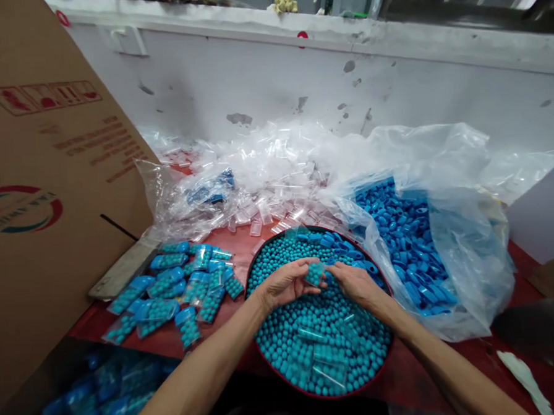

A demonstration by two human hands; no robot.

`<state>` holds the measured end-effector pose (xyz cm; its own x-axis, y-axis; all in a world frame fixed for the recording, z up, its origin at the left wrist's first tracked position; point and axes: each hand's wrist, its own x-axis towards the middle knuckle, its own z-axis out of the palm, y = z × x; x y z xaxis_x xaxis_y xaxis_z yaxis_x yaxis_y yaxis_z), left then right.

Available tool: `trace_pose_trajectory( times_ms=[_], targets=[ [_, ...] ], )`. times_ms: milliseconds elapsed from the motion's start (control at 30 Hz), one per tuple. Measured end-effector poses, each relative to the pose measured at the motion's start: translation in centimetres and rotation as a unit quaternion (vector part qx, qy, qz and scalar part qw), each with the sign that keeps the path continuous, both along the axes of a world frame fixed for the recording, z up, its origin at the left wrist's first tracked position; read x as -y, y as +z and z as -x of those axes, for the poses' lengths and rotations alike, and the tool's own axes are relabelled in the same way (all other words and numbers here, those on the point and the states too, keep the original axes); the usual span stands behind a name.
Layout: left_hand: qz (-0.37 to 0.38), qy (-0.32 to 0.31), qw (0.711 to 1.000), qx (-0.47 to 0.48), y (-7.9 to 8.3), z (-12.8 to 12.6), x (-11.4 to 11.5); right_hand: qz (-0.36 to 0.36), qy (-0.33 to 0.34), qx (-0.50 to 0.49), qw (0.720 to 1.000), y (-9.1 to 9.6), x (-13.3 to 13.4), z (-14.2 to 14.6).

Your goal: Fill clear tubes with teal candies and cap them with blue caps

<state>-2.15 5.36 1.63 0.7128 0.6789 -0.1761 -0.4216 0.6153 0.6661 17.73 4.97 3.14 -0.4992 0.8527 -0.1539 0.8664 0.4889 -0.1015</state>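
Over a round tub (331, 396) full of teal balls (368, 360), my left hand (288, 283) pinches a small clear plastic container (314, 273) with teal balls inside. My right hand (358, 285) is closed at the container's right end, its fingertips pressed together. What those fingertips hold is too small to make out. Several blue caps (348, 248) lie on the balls at the tub's back right. Clear empty containers (329, 373) rest on the balls near the front.
Filled containers with blue caps (159, 313) lie piled on the red table (238, 352) at left. Behind is a heap of clear containers (275, 170). A plastic bag (476, 284) of blue caps (408, 238) stands right. A cardboard box (46, 145) rises left.
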Motion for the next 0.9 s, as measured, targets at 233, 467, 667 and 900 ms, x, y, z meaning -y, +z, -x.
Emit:
trace_pose_trajectory(
  times_ms=[233,467,667,900],
  targets=[
    [-0.002,0.12,0.989,-0.085,0.0,2.4,1.4,-0.028,0.004,-0.009,1.0,0.1,-2.5,2.5],
    [0.018,0.145,0.972,-0.184,-0.6,2.1,2.2,0.09,-0.012,-0.126,0.988,-3.5,-3.9,6.6],
    [-0.009,0.153,0.953,-0.262,-0.8,0.7,2.0,0.177,-0.004,-0.208,0.962,-1.3,-3.5,4.8],
    [-0.032,0.149,0.963,-0.222,-1.2,0.2,2.3,0.162,-0.004,-0.293,0.942,1.0,-1.6,4.9]
  ],
)
